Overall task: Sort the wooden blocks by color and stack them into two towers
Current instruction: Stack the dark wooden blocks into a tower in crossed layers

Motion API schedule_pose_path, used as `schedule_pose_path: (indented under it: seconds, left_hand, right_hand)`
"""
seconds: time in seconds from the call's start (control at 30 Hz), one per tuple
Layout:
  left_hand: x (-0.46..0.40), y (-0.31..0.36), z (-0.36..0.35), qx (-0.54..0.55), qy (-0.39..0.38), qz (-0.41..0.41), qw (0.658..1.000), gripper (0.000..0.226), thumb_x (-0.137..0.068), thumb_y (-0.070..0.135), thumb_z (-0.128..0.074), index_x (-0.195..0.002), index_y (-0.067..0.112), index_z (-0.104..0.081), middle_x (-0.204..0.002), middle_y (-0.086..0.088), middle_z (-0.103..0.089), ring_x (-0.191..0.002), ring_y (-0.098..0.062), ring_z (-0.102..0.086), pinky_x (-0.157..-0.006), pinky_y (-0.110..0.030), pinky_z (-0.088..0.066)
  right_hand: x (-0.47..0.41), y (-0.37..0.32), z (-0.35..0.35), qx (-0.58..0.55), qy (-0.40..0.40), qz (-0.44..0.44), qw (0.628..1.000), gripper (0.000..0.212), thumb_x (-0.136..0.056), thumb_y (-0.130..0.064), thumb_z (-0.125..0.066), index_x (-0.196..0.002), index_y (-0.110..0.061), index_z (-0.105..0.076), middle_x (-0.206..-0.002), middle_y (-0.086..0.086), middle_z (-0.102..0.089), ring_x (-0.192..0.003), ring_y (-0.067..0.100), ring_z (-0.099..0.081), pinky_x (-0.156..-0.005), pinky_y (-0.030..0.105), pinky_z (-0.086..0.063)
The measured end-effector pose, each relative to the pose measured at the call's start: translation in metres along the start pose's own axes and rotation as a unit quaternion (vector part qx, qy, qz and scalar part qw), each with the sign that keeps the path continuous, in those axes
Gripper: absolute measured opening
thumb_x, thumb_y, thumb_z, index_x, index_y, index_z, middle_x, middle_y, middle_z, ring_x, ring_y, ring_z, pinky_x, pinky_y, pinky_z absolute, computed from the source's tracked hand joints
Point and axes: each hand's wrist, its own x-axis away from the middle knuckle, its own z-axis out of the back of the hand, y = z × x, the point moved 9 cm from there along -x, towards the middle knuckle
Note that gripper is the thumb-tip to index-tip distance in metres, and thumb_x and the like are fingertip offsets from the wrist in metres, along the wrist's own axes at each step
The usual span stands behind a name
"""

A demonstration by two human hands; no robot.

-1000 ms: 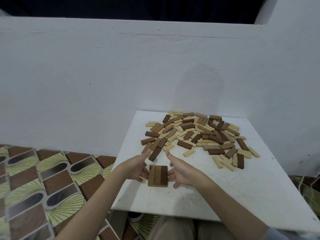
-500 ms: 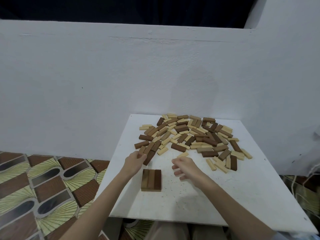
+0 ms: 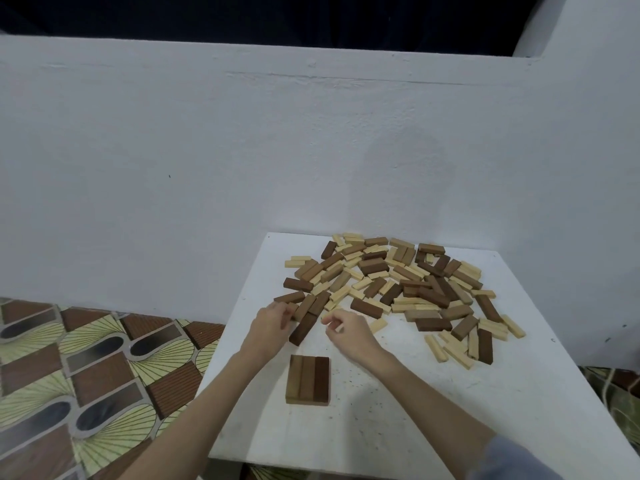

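Head view: left hand curls its fingers onto brown blocks at the near edge of the pile, the grip itself hidden. Right hand pinches a pale block just beside it. Behind both wrists, three dark blocks lie side by side as a base on the white tabletop.

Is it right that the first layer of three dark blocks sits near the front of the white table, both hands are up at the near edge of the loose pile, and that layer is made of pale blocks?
Not quite. The head view shows the layer is three dark brown blocks, not pale ones. It does sit near the front of the white table, with the left hand and right hand at the pile.
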Motion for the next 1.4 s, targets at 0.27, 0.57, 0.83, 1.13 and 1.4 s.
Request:
schedule_pose_path:
  seconds: [0.27,0.57,0.83,1.13,1.4]
  left_hand:
    - [-0.01,-0.021,-0.034,-0.149,-0.108,0.009,0.983,0.058,-0.088,0.046,-0.055,-0.14,0.025,-0.039,-0.147,0.0,-0.031,-0.134,-0.026,-0.027,-0.107,-0.035,-0.029]
    - [-0.012,-0.026,-0.03,-0.143,-0.092,-0.013,0.985,0.067,-0.08,0.057,-0.061,-0.134,0.023,-0.042,-0.144,-0.001,-0.032,-0.13,-0.024,-0.03,-0.105,-0.036,-0.033]
    - [-0.014,-0.026,-0.033,-0.114,-0.103,-0.003,0.988,0.077,-0.074,0.057,-0.067,-0.136,0.027,-0.034,-0.133,-0.002,-0.038,-0.121,-0.024,-0.034,-0.099,-0.035,-0.035]
    - [-0.014,-0.027,-0.03,-0.122,-0.121,-0.001,0.985,0.053,-0.078,0.029,-0.066,-0.126,0.026,-0.044,-0.125,-0.004,-0.042,-0.116,-0.023,-0.035,-0.093,-0.032,-0.036]
    - [-0.016,-0.047,-0.028,0.047,-0.131,0.066,0.988,0.083,-0.06,0.036,-0.085,-0.13,0.025,-0.041,-0.126,0.001,-0.055,-0.118,-0.025,-0.044,-0.101,-0.041,-0.039]
  right_hand:
    - [-0.027,-0.014,-0.03,0.12,-0.03,0.052,0.991,0.036,-0.096,-0.011,-0.046,-0.13,-0.019,-0.053,-0.126,0.007,-0.048,-0.118,0.022,-0.049,-0.096,0.037,-0.046]
    - [-0.035,-0.007,-0.042,0.144,-0.031,0.062,0.987,0.037,-0.094,-0.008,-0.05,-0.129,-0.02,-0.054,-0.128,0.006,-0.045,-0.124,0.021,-0.039,-0.102,0.032,-0.04]
    - [-0.04,-0.005,-0.033,0.13,-0.031,0.053,0.99,0.049,-0.088,-0.007,-0.064,-0.133,-0.017,-0.047,-0.128,0.004,-0.045,-0.121,0.019,-0.045,-0.097,0.031,-0.044]
    - [-0.039,-0.01,-0.035,0.111,-0.074,0.066,0.989,0.059,-0.082,-0.003,-0.068,-0.134,-0.017,-0.045,-0.13,0.007,-0.04,-0.122,0.021,-0.044,-0.094,0.029,-0.045]
    - [-0.044,-0.016,-0.036,0.16,-0.082,0.074,0.981,0.045,-0.086,-0.002,-0.064,-0.129,-0.012,-0.054,-0.128,0.007,-0.041,-0.115,0.022,-0.049,-0.09,0.028,-0.045]
